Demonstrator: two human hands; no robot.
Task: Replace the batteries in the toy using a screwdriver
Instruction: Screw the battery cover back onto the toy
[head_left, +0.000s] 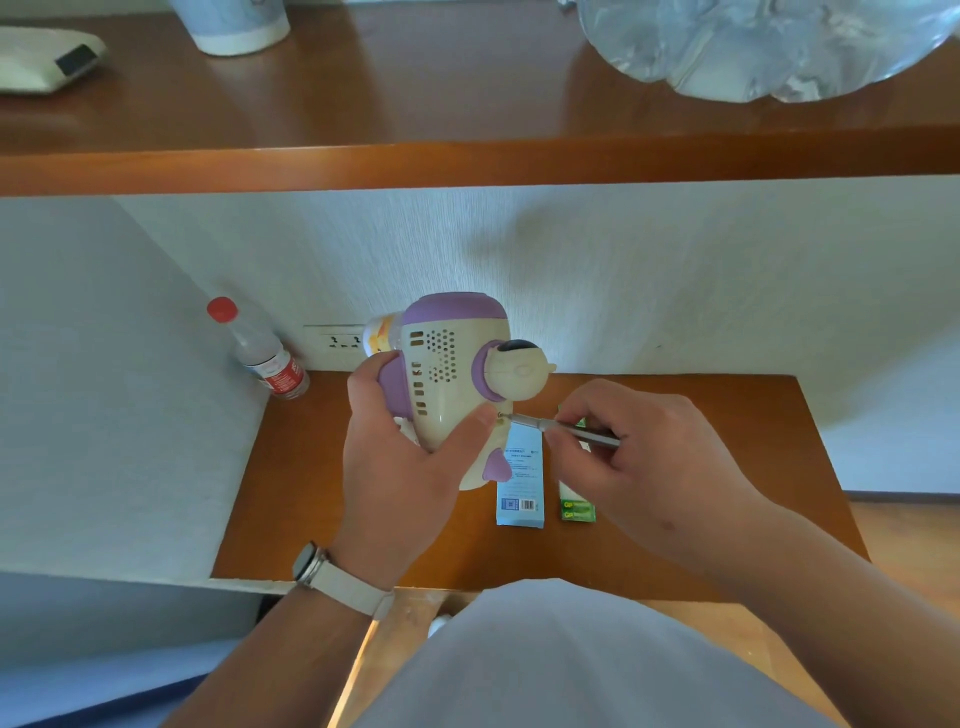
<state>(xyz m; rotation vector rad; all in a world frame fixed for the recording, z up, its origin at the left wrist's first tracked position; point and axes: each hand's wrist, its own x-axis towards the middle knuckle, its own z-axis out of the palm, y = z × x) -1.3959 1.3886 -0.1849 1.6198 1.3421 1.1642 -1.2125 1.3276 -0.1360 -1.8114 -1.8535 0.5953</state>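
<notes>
A cream and purple toy (447, 364) with speaker holes and a small figure head is held above the wooden table (675, 415). My left hand (400, 467) grips its lower body, thumb pressed near a screw hole. My right hand (639, 457) pinches a thin silver screwdriver (571, 428), whose tip sits in the screw on the toy's side. A green pack of batteries (576, 509) lies on the table under my right hand, partly hidden.
A light blue box (521, 488) lies on the table beside the batteries. A clear bottle with a red cap (260, 353) stands in the left corner by a wall socket (335, 345). A wooden shelf (467, 161) overhangs above.
</notes>
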